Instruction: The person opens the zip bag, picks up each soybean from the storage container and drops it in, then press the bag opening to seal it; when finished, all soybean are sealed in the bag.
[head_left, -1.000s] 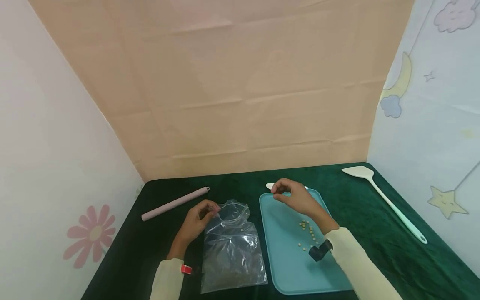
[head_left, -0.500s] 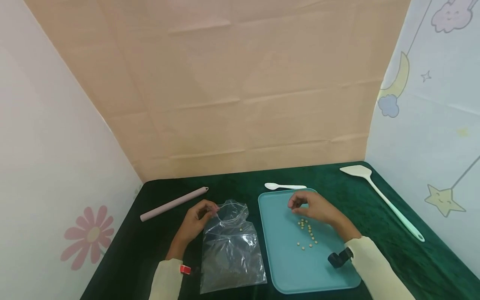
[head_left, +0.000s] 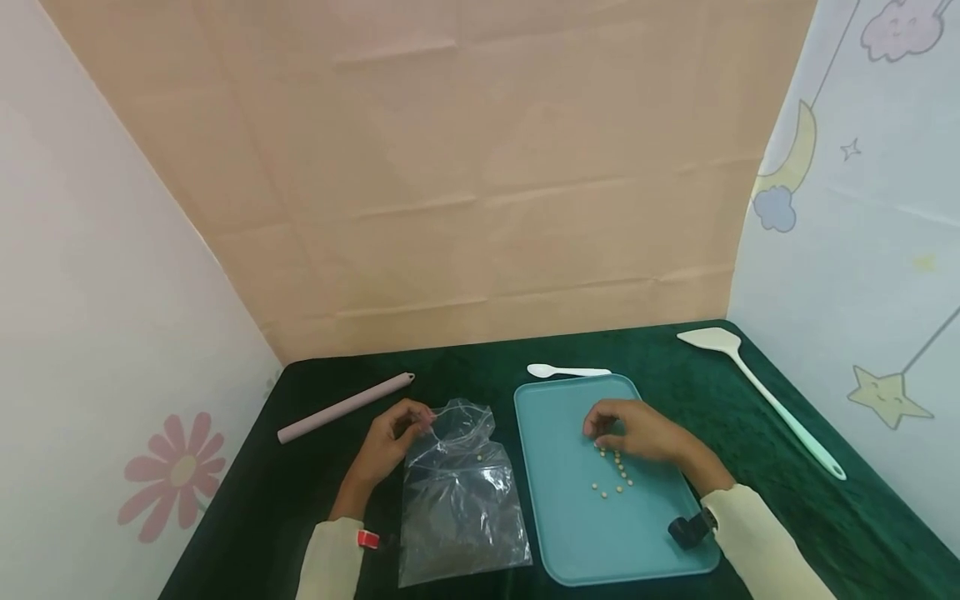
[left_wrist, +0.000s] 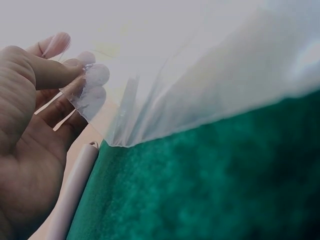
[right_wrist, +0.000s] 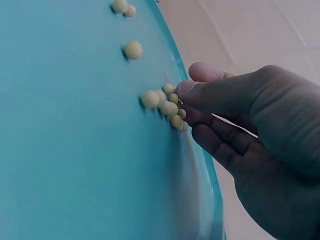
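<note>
A clear plastic bag (head_left: 465, 517) lies on the dark green cloth with one small pale ball (head_left: 479, 457) near its mouth. My left hand (head_left: 388, 442) pinches the edge of the bag's mouth; in the left wrist view the film (left_wrist: 200, 85) is between thumb and fingers of the hand (left_wrist: 35, 125). On the blue tray (head_left: 570, 533) are several small pale balls (head_left: 618, 489). Over the tray's far part, my right hand (head_left: 645, 432) has thumb and fingertips at the balls (right_wrist: 150, 99); whether the hand (right_wrist: 270, 130) grips one cannot be told.
A pink rod (head_left: 345, 408) lies to the left behind my left hand. Just beyond the tray's far edge is a white spoon (head_left: 570, 371). On the right a long cream spatula (head_left: 772, 400) rests on the cloth. Walls stand behind and at both sides.
My right hand has moved from the tray's far edge toward me and down to the balls, uncovering the spoon. My left hand still pinches the bag.
</note>
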